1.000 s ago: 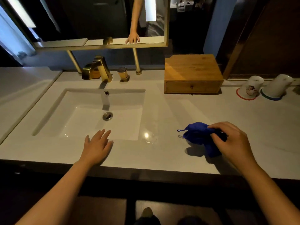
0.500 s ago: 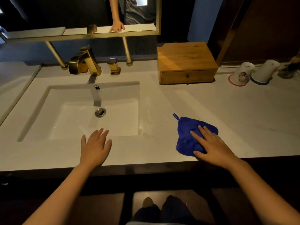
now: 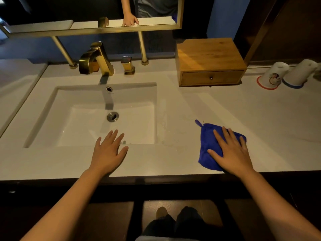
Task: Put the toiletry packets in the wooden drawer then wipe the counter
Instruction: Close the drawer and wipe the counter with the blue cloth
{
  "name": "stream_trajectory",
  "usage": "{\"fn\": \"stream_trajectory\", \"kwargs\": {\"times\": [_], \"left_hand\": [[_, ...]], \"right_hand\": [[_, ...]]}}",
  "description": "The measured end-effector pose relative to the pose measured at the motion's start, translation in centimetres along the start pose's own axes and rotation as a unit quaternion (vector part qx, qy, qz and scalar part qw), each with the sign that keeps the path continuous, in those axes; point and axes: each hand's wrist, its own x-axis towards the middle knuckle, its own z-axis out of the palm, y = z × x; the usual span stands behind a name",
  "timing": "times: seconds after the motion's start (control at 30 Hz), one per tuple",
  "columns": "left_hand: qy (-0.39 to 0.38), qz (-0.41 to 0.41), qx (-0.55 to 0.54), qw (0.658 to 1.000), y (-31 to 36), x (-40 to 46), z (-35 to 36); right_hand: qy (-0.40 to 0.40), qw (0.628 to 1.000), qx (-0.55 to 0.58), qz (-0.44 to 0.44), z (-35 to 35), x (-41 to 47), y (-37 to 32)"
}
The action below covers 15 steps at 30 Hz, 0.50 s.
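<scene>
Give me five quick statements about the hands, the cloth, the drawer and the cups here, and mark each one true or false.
1. The right hand lies flat on the blue cloth. True.
2. The wooden drawer is pulled open. False: it is closed.
3. The left hand holds a packet. False: it rests open on the counter at the sink's front edge, holding nothing.
4. Two cups stand upside down, right of the drawer. True.
5. The cloth lies in the sink. False: it is on the counter, right of the sink.
</scene>
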Motion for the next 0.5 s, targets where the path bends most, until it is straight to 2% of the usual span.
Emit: {"fn": "stream_trajectory", "kwargs": {"times": [0.1,0.2,0.33,0.5], "left_hand": [[0.021,-0.002,-0.005,1.0,0.1,-0.4,0.4],[0.026,-0.012,-0.011,1.0,0.2,-0.3,0.4],[0.022,-0.01,-0.006,1.0,0.1,0.0,0.6],[0.021,-0.013,-0.015,1.0,0.1,0.0,0.6]], "right_hand": [[0.035,0.99,0.01,0.135,0.4,0.2,-0.7],[0.047,0.981,0.023,0.185,0.7,0.1,-2.3],[0.057,0.989,0.01,0.137,1.3,0.7,-6.8],[0.081,0.996,0.023,-0.016,3.0,3.6,-15.4]]}}
